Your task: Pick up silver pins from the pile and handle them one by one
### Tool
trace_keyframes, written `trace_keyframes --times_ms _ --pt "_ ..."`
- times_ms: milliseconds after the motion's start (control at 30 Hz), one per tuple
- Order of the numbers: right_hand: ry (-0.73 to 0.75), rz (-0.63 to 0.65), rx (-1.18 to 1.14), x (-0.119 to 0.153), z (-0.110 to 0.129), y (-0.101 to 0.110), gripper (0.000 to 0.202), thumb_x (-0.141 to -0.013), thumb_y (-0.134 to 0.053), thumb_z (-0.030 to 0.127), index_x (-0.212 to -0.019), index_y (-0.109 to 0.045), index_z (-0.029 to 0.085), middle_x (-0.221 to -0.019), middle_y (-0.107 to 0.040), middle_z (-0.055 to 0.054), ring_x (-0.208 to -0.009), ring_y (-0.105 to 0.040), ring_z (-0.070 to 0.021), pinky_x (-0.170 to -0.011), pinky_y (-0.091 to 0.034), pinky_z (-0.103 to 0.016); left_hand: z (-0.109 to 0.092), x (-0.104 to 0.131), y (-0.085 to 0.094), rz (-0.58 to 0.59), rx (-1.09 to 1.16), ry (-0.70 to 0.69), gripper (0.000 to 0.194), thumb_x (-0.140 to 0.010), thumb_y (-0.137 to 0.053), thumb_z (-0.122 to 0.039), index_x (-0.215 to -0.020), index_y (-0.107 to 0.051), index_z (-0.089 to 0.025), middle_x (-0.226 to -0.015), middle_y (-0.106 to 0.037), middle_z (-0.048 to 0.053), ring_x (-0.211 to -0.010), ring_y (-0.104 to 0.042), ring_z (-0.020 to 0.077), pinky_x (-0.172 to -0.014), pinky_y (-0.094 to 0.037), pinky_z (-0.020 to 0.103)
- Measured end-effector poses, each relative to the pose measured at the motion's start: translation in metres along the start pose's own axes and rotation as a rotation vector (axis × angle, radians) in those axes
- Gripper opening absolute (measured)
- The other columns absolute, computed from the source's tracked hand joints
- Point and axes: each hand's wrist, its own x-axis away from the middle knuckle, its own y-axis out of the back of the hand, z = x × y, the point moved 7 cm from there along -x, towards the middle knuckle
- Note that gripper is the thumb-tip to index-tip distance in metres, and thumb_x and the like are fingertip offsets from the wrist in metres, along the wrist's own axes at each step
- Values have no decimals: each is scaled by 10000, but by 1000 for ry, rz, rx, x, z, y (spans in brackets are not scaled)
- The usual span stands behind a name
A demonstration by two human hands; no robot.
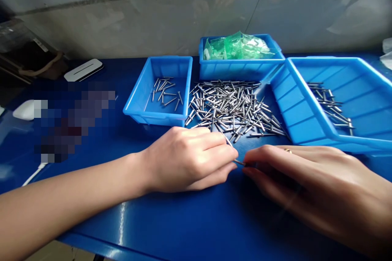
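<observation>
My left hand (196, 159) is closed, its fingertips pressed together just in front of a heap of silver blind rivets (229, 106). From those fingertips a thin metal shank (239, 163) reaches across to my right hand (309, 183), which pinches its other end between thumb and forefinger. The ends of the shank are covered by fingers, so I cannot tell whether it is a rivet or a screw. A single rivet (227, 139) shows right beside my left fingers; whether they touch it is unclear.
Behind my left hand stands a blue bin (137, 108) with several screws (167, 93). Another blue bin (241, 65) holds green plastic bags (239, 47). At right, a larger bin (309, 110) contains rivets (332, 106). A white device (83, 70) and cable (33, 174) lie left.
</observation>
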Motion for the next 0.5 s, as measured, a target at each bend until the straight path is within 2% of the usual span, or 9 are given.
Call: trace_keyframes --times_ms 167,267,500 --pt "-38 -5 16 3 -2 -3 356 -1404 -427 286 -1091 -597 308 -806 -818 20 -534 -765 -176 -538 -511 -324 1 -2 -1 17 -22 15 469 -1356 -541 -138 -1024 -873 -125 -909 -872 37 -739 -788 179 -723 -657 335" --pt "-32 4 -17 3 -2 -3 359 -1393 -451 288 -1063 -592 309 -781 -793 32 -506 -733 -165 -517 -491 -316 0 -2 -2 41 -31 21 470 -1359 -529 -138 -1042 -875 -127 -922 -869 36 -759 -789 181 -739 -656 329" --pt "-7 15 -49 1 -1 -1 339 -1364 -507 253 -1043 -600 308 -795 -824 24 -524 -758 -173 -499 -502 -312 0 -1 -3 59 -46 17 465 -1364 -550 -165 -1040 -883 -156 -907 -825 22 -728 -745 177 -694 -605 325"
